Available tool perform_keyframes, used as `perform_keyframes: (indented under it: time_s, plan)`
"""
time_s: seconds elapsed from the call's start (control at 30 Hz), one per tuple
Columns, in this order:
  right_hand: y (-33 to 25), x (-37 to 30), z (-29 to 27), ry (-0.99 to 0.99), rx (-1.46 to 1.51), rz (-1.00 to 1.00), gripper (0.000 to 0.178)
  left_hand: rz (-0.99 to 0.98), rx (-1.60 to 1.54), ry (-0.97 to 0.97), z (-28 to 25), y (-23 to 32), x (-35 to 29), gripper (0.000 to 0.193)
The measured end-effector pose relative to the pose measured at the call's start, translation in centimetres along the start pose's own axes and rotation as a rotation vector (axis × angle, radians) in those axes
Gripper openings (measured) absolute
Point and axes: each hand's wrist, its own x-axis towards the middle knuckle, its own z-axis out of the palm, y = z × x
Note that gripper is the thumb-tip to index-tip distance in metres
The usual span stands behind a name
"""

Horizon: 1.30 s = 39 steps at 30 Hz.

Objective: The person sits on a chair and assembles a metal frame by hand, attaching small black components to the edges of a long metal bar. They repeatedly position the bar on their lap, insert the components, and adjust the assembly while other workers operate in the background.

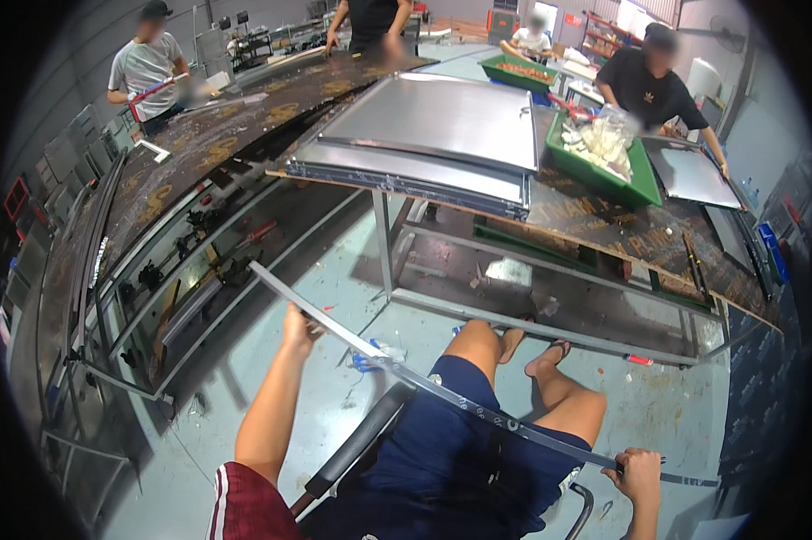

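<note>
A long, narrow metal strip (334, 328) slants across my lap. Its left part is bare and silvery, while printed film (478, 412) shows along its right part. My left hand (299, 330) is closed round the strip near its upper left end. Toward the lower right end, my right hand (640, 474) has its fingers curled in a fist at the strip. A small dark tip shows beside that fist; I cannot tell what it is. Whether the right fingers hold the strip itself or its film is unclear.
Flat metal panels (442, 117) lie stacked on the workbench (595, 225) ahead, beside a green tray (640, 184) of pale pieces. Pliers (695, 261) rest near its edge. A chair armrest (356, 441) is at my left. Several people work around the benches.
</note>
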Motion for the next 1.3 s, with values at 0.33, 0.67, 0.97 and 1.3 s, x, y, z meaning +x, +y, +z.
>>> perform_keyframes:
  time_s: [0.33,0.67,0.97,1.3]
  plan:
    - [0.7,0.6,2.6,-0.112,0.056,-0.006,0.037,1.021,1.044,-0.561,6.6,-5.1,-12.7,0.033]
    - [0.5,1.2,5.8,-0.187,0.186,0.043,0.036,1.254,1.305,-0.454,6.5,-3.4,-13.6,0.021]
    - [0.8,1.5,6.0,-0.218,0.222,0.084,0.035,1.299,1.578,-0.708,9.0,-1.7,-12.7,0.029]
    - [1.0,3.2,4.1,-0.330,0.285,0.005,0.023,1.430,1.513,-0.591,8.4,-1.8,-12.2,0.029]
